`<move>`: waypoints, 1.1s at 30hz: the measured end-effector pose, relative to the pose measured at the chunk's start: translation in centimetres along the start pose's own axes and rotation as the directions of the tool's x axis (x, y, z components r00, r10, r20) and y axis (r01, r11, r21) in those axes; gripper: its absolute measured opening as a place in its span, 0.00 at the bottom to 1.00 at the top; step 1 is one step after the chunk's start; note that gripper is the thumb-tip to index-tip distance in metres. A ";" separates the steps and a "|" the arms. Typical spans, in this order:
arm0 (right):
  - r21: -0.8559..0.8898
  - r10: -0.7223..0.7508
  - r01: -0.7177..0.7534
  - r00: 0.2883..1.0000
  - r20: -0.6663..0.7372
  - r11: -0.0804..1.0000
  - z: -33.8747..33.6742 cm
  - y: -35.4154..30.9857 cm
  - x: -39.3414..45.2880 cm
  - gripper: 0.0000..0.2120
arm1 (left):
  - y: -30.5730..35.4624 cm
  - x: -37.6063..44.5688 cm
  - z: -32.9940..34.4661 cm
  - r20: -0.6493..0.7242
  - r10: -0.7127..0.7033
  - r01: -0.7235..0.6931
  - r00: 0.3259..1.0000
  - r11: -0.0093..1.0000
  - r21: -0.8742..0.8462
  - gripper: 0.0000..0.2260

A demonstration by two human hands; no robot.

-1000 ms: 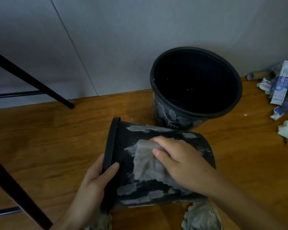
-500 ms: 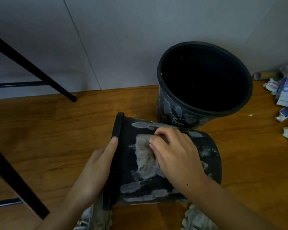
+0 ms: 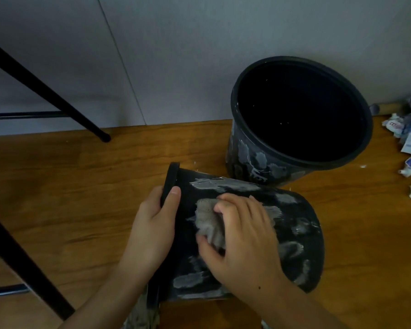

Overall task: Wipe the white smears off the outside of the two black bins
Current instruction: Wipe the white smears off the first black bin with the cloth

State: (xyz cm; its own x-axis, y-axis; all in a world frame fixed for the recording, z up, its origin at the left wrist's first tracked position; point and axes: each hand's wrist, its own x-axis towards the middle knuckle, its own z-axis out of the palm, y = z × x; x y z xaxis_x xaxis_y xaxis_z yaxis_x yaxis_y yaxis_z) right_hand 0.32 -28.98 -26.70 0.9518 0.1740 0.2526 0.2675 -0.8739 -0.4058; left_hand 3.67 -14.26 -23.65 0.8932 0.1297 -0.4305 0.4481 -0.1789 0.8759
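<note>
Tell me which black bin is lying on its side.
The near bin, held at its rim by the left hand while the right hand rubs it; the far bin stands upright.

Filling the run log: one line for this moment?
left hand grips tipped bin rim | right hand presses cloth | smears remain

Wooden floor (image 3: 69, 186) under two bins (image 3: 294, 162).

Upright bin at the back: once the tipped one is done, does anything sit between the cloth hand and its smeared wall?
Nothing visible does. The right hand presses the cloth on the tipped bin, held at its rim by the left hand. The upright bin stands just behind it, smears facing the person; whether the bins touch is unclear.
</note>
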 end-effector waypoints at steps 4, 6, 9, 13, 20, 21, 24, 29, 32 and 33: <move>0.057 -0.060 0.060 0.998 -0.005 0.997 -0.1 0.8 0.0 0.15 | 0.2 0.1 0.0 0.017 -0.012 0.012 1.000 0.999 -0.032 0.11; 0.036 -0.103 0.102 0.994 0.019 0.994 0.0 1.2 -0.3 0.16 | 0.2 0.2 0.0 0.020 -0.013 0.013 1.000 0.999 -0.040 0.11; -0.036 -0.155 0.156 0.987 0.041 0.987 0.0 1.7 -0.6 0.20 | 0.1 0.3 0.0 0.027 -0.005 0.006 1.000 0.999 -0.041 0.11; -0.161 -0.216 0.229 0.972 0.093 0.960 -0.2 2.1 -0.1 0.29 | 0.0 0.2 0.0 0.035 0.011 -0.010 0.999 0.999 -0.036 0.11; -0.227 -0.140 0.150 0.988 0.060 0.962 -1.7 1.4 1.9 0.30 | 0.3 0.6 -0.1 0.046 -0.012 0.014 0.999 0.999 -0.042 0.10; -0.250 -0.116 0.133 0.990 0.079 0.959 -2.2 1.2 2.2 0.33 | 0.2 0.7 -0.1 0.048 -0.009 0.011 0.999 0.999 -0.046 0.11; -0.306 -0.149 0.187 0.978 0.144 0.933 -3.0 1.0 2.5 0.37 | 0.3 0.6 -0.1 0.056 -0.009 0.012 0.998 0.999 -0.053 0.11; -0.259 -0.357 0.408 0.907 0.224 0.875 -3.0 3.3 2.5 0.36 | 0.2 0.8 0.0 0.053 0.004 -0.001 0.999 0.999 -0.046 0.11; -0.216 -0.386 0.435 0.893 0.233 0.874 -2.7 3.7 2.8 0.34 | 0.3 0.9 0.0 0.056 0.001 0.002 0.998 0.998 -0.057 0.11; -0.188 -0.384 0.429 0.894 0.233 0.884 -2.5 3.6 2.7 0.32 | 0.4 0.9 0.0 0.058 -0.005 0.009 0.998 0.998 -0.065 0.10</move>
State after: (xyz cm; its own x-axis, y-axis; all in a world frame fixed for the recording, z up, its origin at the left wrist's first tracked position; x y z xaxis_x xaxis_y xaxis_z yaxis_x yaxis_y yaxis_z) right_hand 3.47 -32.79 -25.30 0.7828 0.5967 0.1766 0.6160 -0.7831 -0.0849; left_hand 4.65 -14.23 -23.74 0.8914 0.0737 -0.4472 0.4530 -0.1134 0.8842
